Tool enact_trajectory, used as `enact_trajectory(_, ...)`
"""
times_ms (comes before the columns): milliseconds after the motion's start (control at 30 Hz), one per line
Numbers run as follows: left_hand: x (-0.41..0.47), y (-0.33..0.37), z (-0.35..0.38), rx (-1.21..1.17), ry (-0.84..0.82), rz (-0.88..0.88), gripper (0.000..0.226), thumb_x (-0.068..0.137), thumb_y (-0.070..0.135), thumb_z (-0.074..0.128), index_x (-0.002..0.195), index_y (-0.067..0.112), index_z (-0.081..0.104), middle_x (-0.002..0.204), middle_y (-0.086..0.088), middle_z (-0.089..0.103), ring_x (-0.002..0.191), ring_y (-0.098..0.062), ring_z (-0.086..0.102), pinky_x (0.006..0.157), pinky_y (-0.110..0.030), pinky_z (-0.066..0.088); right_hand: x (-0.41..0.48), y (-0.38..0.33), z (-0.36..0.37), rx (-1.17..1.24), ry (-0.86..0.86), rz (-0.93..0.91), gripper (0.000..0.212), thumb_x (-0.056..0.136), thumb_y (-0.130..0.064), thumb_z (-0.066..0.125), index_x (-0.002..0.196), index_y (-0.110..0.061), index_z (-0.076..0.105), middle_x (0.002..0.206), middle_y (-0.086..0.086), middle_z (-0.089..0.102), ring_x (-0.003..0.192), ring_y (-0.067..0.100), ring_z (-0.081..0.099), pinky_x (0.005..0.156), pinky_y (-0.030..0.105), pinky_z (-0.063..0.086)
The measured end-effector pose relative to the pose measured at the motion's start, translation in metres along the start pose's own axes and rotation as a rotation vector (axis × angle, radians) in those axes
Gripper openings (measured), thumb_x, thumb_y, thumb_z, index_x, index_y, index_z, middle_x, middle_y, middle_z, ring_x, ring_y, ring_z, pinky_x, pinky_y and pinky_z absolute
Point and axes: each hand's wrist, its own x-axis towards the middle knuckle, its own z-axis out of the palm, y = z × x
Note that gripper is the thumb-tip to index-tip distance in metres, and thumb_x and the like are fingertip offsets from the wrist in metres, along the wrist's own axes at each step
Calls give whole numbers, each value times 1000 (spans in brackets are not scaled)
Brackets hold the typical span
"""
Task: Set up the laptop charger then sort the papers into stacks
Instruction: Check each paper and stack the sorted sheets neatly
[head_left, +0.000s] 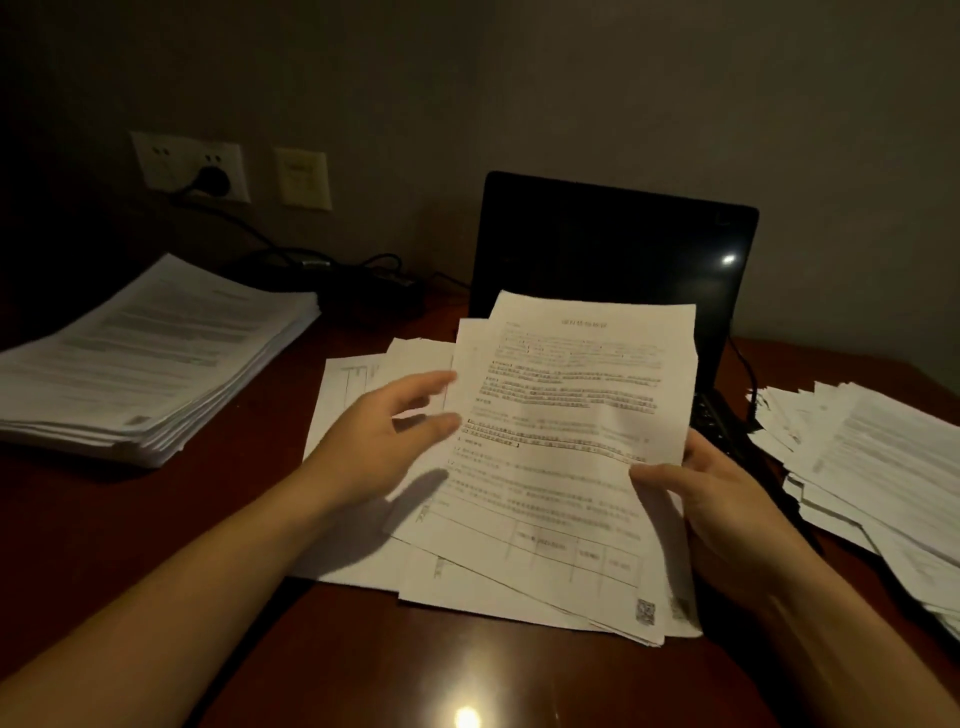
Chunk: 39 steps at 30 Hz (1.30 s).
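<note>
2 piles framed the job: a neat stack (156, 364) lay left on the surface (234, 519), the plug (212, 180) in the wall socket (166, 166) behind. The left hand (384, 436), loose and empty, hovered at the edge of the raised sheet (571, 405); the right hand (722, 504) pinched its lower corner. It seemed best to steady both edges, read the heading, then pick that stack or the ragged pile (872, 467).

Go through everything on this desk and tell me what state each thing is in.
Laptop: lid open, screen dark.
Plug: seated in wall socket.
Left stack: fairly neat pile.
Right pile: loose, fanned out.
Centre papers: spread loosely, overlapping.
Raised sheet: lifted, pinched by right hand.
Left hand: open, beside sheet's edge.
</note>
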Motion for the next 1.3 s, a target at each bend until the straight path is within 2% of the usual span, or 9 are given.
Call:
enact_trajectory(133, 3, -1, 0, -187, -9, -42, 64, 97, 22, 62, 151, 39, 33, 138, 11, 57, 115, -3, 59, 89, -21, 49, -3, -4, 6, 5, 2, -108, 39, 93, 2, 57, 122, -23, 61, 103, 4, 77, 93, 28, 75, 75, 46, 59)
enact_trajectory(233, 0, 4, 2, -276, -104, -18, 51, 98, 11, 58, 133, 46, 45, 121, 3, 72, 108, -16, 70, 85, -35, 58, -2, -6, 10, 20, -6, -142, 39, 91, 1, 58, 122, -21, 61, 105, 5, 76, 98, 30, 74, 75, 45, 61)
enact_trajectory(333, 1, 13, -2, -267, -61, 44, 49, 98, 6, 58, 137, 35, 48, 120, 2, 72, 111, -18, 69, 93, -47, 57, -1, -13, 13, -12, 19, -196, 36, 92, -1, 59, 122, -21, 61, 106, 2, 76, 98, 26, 74, 77, 45, 61)
enact_trajectory(533, 14, 50, -21, -314, 55, 195, 41, 99, 8, 55, 129, 35, 53, 114, 7, 73, 104, -13, 71, 75, -32, 62, 9, -47, 24, -64, 74, -370, 33, 92, -3, 64, 121, -18, 61, 115, 0, 74, 106, 21, 72, 83, 45, 61)
enact_trajectory(700, 23, 64, -26, -333, 185, 252, 30, 98, 12, 58, 119, 33, 55, 111, 8, 72, 103, -13, 71, 80, -37, 61, 21, -67, 37, -54, 152, -537, 43, 88, -4, 70, 120, -29, 56, 115, -7, 70, 104, 12, 71, 76, 34, 62)
enact_trajectory(933, 16, 33, -6, -298, 228, 173, 38, 95, 8, 63, 122, 33, 56, 111, 10, 69, 97, 0, 68, 82, -27, 60, 28, -43, 46, -89, 132, -485, 46, 87, -7, 72, 124, -28, 55, 117, -4, 68, 109, 17, 69, 83, 44, 63)
enact_trajectory(1100, 23, 42, -14, -333, 259, 220, 38, 96, 10, 63, 128, 30, 56, 112, 10, 71, 102, -6, 69, 76, -24, 59, 30, -54, 49, -126, 200, -563, 40, 90, -6, 69, 116, -33, 55, 113, -10, 66, 104, 12, 67, 74, 30, 60)
enact_trajectory(1200, 22, 34, -12, -310, 245, 212, 36, 96, 9, 62, 122, 34, 58, 109, 12, 71, 101, -5, 68, 72, -19, 57, 32, -49, 51, -137, 176, -528, 41, 91, -5, 67, 117, -34, 54, 115, -9, 66, 107, 12, 66, 78, 32, 60)
enact_trajectory(1300, 20, 18, -4, -289, 252, 111, 39, 98, 15, 61, 130, 34, 52, 115, 10, 68, 108, -15, 66, 77, -27, 57, 35, -40, 52, -206, 153, -454, 39, 91, -6, 67, 115, -33, 53, 115, -8, 66, 106, 12, 67, 80, 35, 62)
